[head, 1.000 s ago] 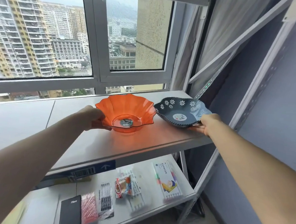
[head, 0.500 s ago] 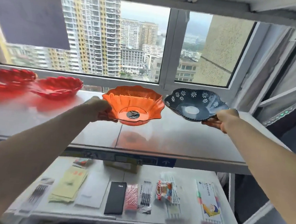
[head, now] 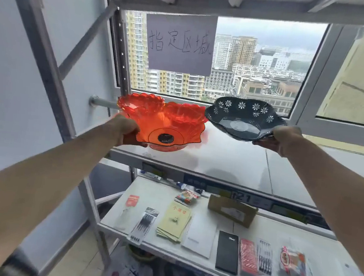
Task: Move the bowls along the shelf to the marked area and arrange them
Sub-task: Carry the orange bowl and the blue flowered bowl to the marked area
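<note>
My left hand (head: 125, 130) grips the left rim of a translucent orange bowl (head: 173, 128), held just above the white shelf (head: 229, 162) at its left end. Behind it stand two red scalloped bowls (head: 142, 104), partly hidden by the orange one. My right hand (head: 281, 139) holds the right rim of a dark blue bowl with white flowers (head: 243, 118), lifted clear of the shelf. A dark paper sign with handwritten characters (head: 180, 42) hangs on the window above the bowls.
The rack's grey upright post and diagonal brace (head: 50, 63) close off the left end. A lower shelf (head: 156, 191) carries pens, yellow booklets, a black notebook and snack packs. The window frame (head: 310, 88) runs behind the shelf.
Both bowls have travelled left along the shelf, from its right end to the left end under the sign. The two red bowls now sit right behind the orange bowl.
</note>
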The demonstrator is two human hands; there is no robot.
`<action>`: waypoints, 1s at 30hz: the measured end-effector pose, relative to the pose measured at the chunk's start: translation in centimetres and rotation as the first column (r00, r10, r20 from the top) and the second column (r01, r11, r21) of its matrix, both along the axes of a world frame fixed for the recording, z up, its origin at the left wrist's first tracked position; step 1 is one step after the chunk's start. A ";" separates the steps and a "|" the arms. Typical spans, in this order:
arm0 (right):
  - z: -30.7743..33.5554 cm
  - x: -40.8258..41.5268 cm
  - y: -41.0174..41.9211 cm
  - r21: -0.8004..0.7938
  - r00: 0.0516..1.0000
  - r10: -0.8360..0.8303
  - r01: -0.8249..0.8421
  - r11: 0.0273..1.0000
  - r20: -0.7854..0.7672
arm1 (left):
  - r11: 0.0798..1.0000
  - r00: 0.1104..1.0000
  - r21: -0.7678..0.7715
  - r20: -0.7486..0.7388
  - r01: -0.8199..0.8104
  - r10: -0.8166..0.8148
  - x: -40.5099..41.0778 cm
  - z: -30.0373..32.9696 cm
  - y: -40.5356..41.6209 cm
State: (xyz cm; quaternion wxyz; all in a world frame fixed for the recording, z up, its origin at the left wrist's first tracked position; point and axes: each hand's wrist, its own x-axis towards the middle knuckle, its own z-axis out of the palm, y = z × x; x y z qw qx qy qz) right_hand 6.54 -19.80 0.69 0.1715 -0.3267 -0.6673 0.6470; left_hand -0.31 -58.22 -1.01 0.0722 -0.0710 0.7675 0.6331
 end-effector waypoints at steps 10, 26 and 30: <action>0.0 -6.6 -13.2 0.042 0.996 0.090 -0.091 0.995 0.021 | 0.996 0.995 -0.055 0.072 -0.071 0.075 -7.8 -1.7 -13.9; -2.0 -7.5 -21.8 0.061 0.993 -0.082 0.077 0.995 0.086 | 0.991 0.993 -0.100 0.092 0.087 -0.078 -15.1 -2.9 -19.6; -3.2 -5.6 -23.6 0.044 0.982 -0.151 0.147 0.988 0.111 | 0.978 0.985 -0.140 0.108 0.151 -0.137 -15.0 -3.1 -20.6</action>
